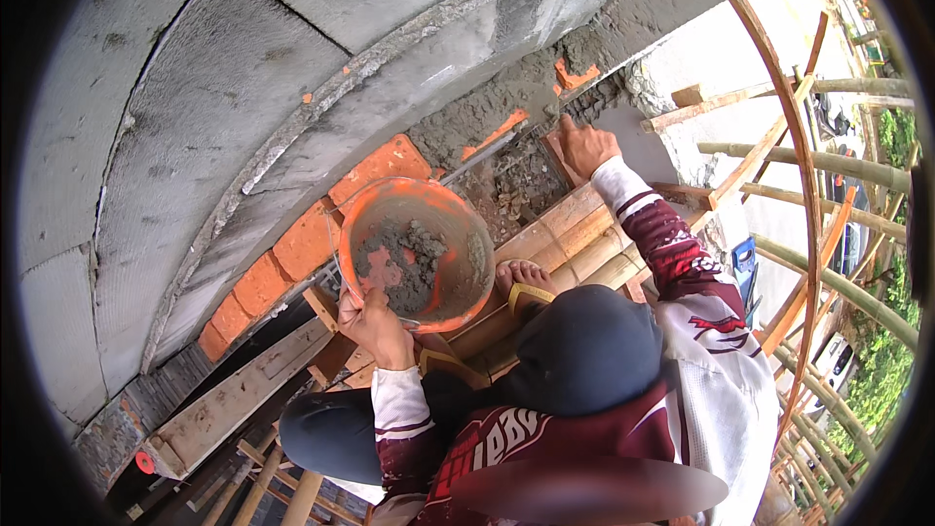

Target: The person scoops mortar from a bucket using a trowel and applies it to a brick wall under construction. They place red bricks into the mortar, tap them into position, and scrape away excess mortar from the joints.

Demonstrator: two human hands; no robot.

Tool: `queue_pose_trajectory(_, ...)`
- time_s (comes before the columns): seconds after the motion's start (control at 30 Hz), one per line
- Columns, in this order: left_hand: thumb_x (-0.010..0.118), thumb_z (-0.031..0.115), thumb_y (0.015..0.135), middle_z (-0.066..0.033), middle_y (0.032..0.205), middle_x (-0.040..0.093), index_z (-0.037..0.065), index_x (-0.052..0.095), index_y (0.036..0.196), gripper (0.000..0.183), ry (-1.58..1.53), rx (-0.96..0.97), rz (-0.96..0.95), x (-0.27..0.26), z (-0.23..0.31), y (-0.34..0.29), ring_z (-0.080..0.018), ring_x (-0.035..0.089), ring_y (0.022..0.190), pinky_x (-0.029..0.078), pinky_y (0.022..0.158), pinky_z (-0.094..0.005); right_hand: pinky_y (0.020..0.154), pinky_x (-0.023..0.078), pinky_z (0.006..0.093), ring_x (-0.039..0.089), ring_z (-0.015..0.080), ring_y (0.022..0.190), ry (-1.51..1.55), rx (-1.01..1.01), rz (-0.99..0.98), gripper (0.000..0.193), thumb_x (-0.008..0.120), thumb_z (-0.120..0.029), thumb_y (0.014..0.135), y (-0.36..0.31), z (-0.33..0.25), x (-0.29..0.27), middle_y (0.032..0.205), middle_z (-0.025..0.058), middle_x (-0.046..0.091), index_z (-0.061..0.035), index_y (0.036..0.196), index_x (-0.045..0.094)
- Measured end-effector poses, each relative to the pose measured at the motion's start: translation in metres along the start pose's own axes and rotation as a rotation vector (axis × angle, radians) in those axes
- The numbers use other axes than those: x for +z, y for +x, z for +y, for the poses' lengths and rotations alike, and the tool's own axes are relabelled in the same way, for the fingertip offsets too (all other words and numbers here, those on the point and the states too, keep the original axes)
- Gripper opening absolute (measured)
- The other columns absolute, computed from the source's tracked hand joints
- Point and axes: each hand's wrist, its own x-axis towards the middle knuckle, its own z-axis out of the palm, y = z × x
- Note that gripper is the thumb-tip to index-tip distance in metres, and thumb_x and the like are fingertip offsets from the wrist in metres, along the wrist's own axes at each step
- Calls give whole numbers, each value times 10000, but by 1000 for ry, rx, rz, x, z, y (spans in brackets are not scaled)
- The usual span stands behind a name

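An orange bucket (466, 214) with grey mortar (414, 253) inside is tilted toward me. My left hand (378, 331) is closed on its near rim, thumb over the edge. My right hand (589, 149) reaches to the far right, beside rough mortar (516, 180) on the wall ledge. Its index finger stretches forward and the others curl under; whatever they may hold is hidden. A brown wooden piece (562, 160) lies right against that hand. Orange bricks (302, 239) line the wall behind the bucket, and broken orange pieces (575, 76) stick out of the mortar.
A grey block wall (214, 68) rises on the left. I squat on bamboo poles (575, 248), a sandaled foot (526, 280) beside the bucket. Bamboo scaffolding (828, 161) crosses the right side, with a drop to greenery (877, 370). A long wooden beam (234, 399) lies lower left.
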Motion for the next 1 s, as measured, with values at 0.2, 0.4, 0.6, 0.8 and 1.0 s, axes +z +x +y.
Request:
queue_pose_trajectory(0.2,584,-102,829,1,907,689,23,680,855,160,9,4,-53,-7,0,3,-72,604,782,494,755,-243,858,535,583,684,499,955,320,111,140,416,434,-408,1052,-1,15,8,959,304,706,-53,1175,612)
queue_pose_trajectory(0.4,500,-129,726,43,859,609,41,578,702,189,-40,17,-17,-6,-1,4,-52,479,712,376,663,-209,522,531,375,636,227,505,1150,351,52,438,404,-351,1068,18,23,1,753,143,669,24,1125,622)
queue_pose_trajectory(0.6,497,-141,732,49,833,577,61,526,674,212,-42,18,-33,-2,-1,4,-41,460,699,355,637,-219,509,533,345,622,187,506,1204,241,-175,431,404,-378,1077,6,-38,46,749,111,645,-1,1127,607)
queue_pose_trajectory(0.8,501,-134,744,42,825,578,45,567,719,192,-34,-9,-76,-6,-5,5,-50,478,710,378,654,-223,767,560,529,722,396,765,716,-36,-14,465,434,-385,1059,-33,-102,53,853,261,702,3,1274,574)
queue_pose_trajectory(1.0,519,-106,758,-7,945,691,-18,699,889,241,-19,-49,-84,-12,-3,3,-87,596,813,470,776,-247,710,570,524,725,434,861,81,-176,46,392,450,-347,1065,-22,-70,45,951,277,704,-39,1305,486)
